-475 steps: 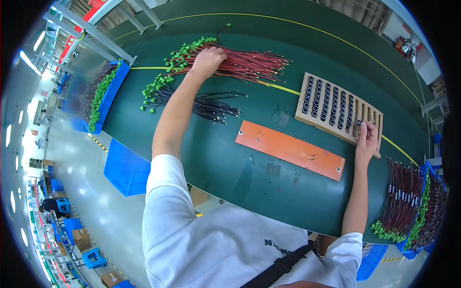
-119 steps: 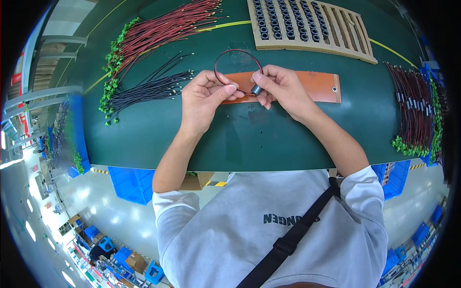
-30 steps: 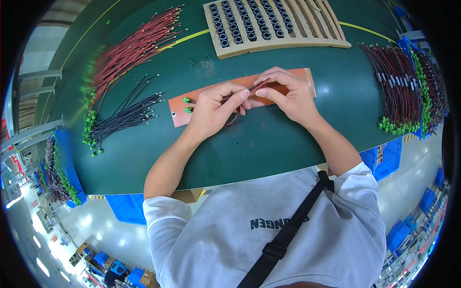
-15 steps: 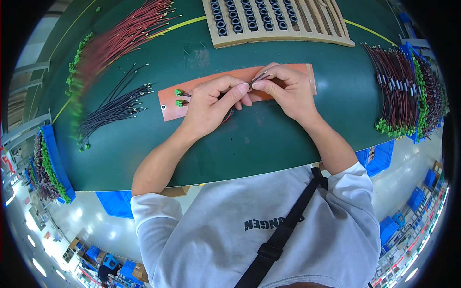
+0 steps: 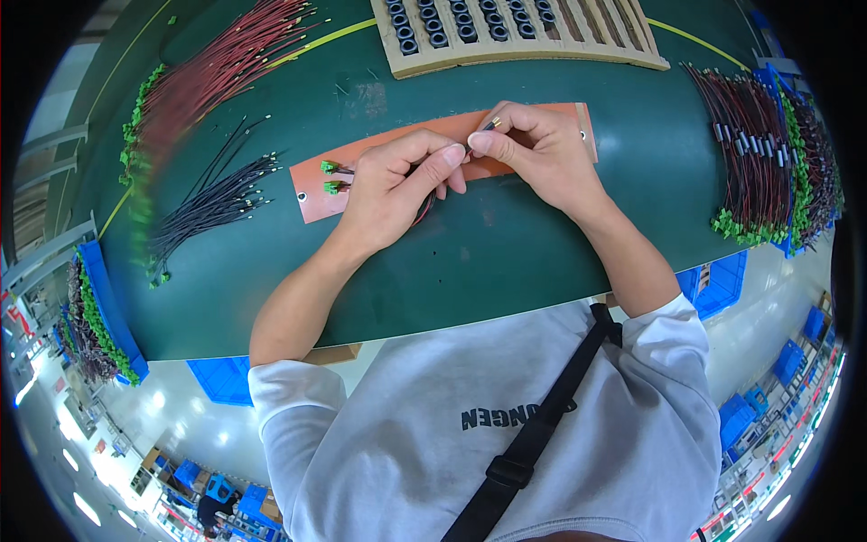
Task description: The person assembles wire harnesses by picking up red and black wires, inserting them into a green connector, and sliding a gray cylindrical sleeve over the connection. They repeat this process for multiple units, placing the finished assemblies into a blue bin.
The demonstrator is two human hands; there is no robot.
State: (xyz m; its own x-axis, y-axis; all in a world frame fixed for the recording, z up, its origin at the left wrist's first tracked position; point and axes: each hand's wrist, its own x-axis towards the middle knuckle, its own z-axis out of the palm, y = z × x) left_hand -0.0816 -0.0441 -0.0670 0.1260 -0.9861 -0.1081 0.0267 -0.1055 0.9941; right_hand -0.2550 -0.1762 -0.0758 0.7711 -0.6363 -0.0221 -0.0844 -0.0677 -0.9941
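My left hand (image 5: pixel 396 188) is closed round a pair of thin wires. Their two green connectors (image 5: pixel 334 187) stick out on its left side, and a dark and red loop hangs below the palm. Close by, my right hand (image 5: pixel 545 155) pinches the same wires between thumb and forefinger. The light-coloured wire tips (image 5: pixel 493 124) poke up past that thumb. Where the fingertips nearly meet, the wires are mostly hidden. Both hands are over an orange-brown strip (image 5: pixel 569 126) lying on the green tabletop (image 5: pixel 533 262).
Black wires (image 5: pixel 217 194) and red wires (image 5: pixel 226 59) with green connectors lie at the left. Beyond the strip stands a cardboard tray (image 5: pixel 533 56) with rows of black rings. More wires (image 5: pixel 750 149) with grey sleeves are at the right. Blue bins (image 5: pixel 113 316) flank the table.
The wire tips now point more upward beside my right thumb. My right hand has shifted slightly; my left keeps its grip. The whole view has moved a little.
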